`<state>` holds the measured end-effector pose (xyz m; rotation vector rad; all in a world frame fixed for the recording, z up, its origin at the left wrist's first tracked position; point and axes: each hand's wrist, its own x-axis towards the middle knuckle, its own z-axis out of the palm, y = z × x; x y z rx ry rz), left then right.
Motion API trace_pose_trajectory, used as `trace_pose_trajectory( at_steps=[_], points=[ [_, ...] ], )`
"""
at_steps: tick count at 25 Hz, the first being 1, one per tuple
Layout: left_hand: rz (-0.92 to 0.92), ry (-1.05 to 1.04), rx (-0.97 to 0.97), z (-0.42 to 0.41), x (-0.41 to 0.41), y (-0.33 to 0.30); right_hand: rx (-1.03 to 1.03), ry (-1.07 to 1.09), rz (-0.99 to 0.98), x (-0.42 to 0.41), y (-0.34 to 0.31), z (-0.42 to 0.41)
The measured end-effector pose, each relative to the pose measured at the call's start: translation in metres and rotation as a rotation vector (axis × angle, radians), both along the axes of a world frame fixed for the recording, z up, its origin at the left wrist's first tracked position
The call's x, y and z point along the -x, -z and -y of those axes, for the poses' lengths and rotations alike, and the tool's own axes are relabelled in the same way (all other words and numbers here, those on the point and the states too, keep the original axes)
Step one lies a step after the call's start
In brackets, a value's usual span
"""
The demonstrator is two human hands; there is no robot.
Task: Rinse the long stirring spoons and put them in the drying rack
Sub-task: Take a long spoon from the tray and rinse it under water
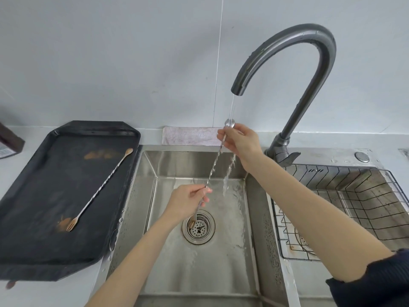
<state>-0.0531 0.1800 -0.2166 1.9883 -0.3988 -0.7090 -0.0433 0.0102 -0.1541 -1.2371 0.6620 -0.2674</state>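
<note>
Stirring spoon (pixel 214 161), long with a twisted metal shaft, hangs steeply slanted over the left basin of the steel sink (pixel 143 173), held at both ends. Its round bowl end points up and sits directly under the spout of the curved grey faucet (pixel 296 69), where a thin stream of water lands on it and runs down into the basin. The right hand (pixel 241 141) pinches the shaft just below that bowl, its fingers (pixel 221 131) closed around the metal. The left hand (pixel 188 201) grips the shaft lower down, thumb and fingers shut on it, and the forked lower tip sticks out below the hand, right above the round drain strainer (pixel 198 227).

A second stirring spoon (pixel 101 188) lies diagonally on a black tray (pixel 26 218) resting on the tabletop to the left of the sink, well apart from both hands; its fork end is nearer the camera and its bowl end is toward the wall. Brown smears mark the tray near both ends of it.

To the right, a wire drying rack (pixel 345 209) sits in the other basin. A folded pinkish cloth (pixel 190 136) lies on the ledge behind the sink.
</note>
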Motion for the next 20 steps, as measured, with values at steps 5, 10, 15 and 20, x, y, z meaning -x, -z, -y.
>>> trace_pose_trajectory(
  at_steps=[5, 10, 15, 20],
  points=[
    [0.03, 0.044, -0.021, -0.004, 0.005, 0.001, 0.07, -0.002, 0.042, -0.007, -0.009, 0.002],
    [-0.019, 0.037, 0.058, -0.004, 0.008, -0.008, 0.058, 0.012, -0.009, 0.005, 0.012, 0.001],
    [-0.121, 0.137, 0.214, -0.001, 0.005, -0.033, 0.256, -0.06, -0.119, 0.01, 0.025, 0.008],
    [-0.15, 0.129, 0.258, 0.012, -0.003, -0.051, 0.514, -0.244, -0.264, 0.025, 0.038, 0.005]
  ],
)
